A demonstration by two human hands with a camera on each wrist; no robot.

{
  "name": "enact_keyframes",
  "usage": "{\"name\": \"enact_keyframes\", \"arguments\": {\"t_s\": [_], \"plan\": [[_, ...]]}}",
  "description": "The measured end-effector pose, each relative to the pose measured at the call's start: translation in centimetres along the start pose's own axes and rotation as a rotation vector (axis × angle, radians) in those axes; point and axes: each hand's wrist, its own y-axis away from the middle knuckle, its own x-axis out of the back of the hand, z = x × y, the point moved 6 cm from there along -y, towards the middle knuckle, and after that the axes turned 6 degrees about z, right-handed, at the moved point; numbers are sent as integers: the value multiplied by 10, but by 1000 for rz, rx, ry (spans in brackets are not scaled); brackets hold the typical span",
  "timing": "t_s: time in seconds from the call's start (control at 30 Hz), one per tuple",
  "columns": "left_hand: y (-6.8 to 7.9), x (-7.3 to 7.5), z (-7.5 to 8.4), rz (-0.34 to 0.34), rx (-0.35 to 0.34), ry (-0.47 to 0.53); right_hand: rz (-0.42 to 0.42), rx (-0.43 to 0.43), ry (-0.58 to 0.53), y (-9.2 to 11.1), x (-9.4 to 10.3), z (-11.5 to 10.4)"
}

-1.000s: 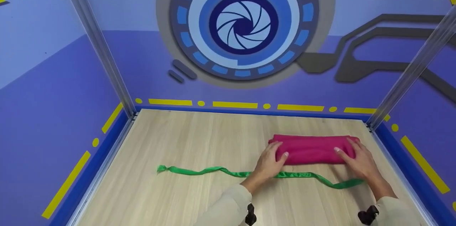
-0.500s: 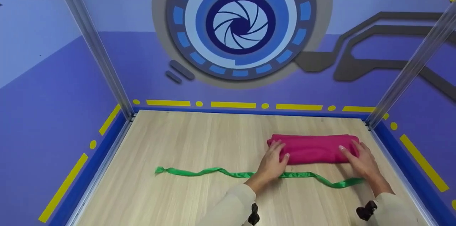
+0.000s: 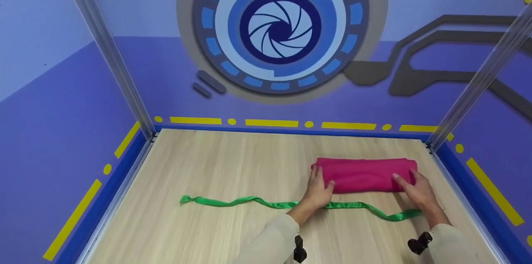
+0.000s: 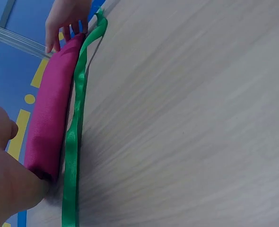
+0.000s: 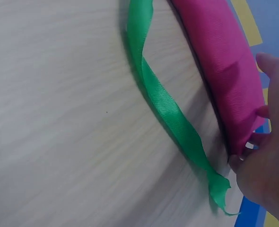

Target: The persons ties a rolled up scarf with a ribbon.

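A folded magenta cloth (image 3: 361, 174), shaped into a long padded bundle, lies on the right half of the wooden table. My left hand (image 3: 318, 194) holds its left end, thumb at the front and fingers along the side. At the opposite end my right hand (image 3: 422, 194) has its thumb over the top, while in the right wrist view its fingers curl against the cloth's end (image 5: 224, 71). A green satin ribbon (image 3: 226, 203) runs across the table in front of the bundle, passing beneath my left wrist. In the left wrist view the ribbon (image 4: 71, 156) lies close beside the cloth.
Bare wooden tabletop (image 3: 199, 164) extends to the left of the cloth. Blue printed walls (image 3: 158, 85) enclose the back and both sides, with metal posts (image 3: 112, 52) at the rear corners. A metal rail (image 3: 478, 218) borders the table on the right.
Both hands shift slightly at the cloth's ends, the right one a little to the left. The cloth stays nearly in place, and the ribbon lies as before.
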Motion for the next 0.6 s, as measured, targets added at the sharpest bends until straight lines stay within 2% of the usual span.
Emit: {"name": "enact_keyframes", "arguments": {"t_s": [0.2, 0.37, 0.5, 0.6], "plan": [[3, -1, -5, -35, 3, -35, 7, -6, 21, 2, -3, 5], [7, -2, -6, -65, 2, -64, 55, -21, 62, 5, -4, 4], [6, 1, -6, -59, -1, -64, 97, -26, 87, 5, -4, -1], [3, 7, -6, -48, -16, -61, 111, 0, 113, 5, -6, -7]]}}
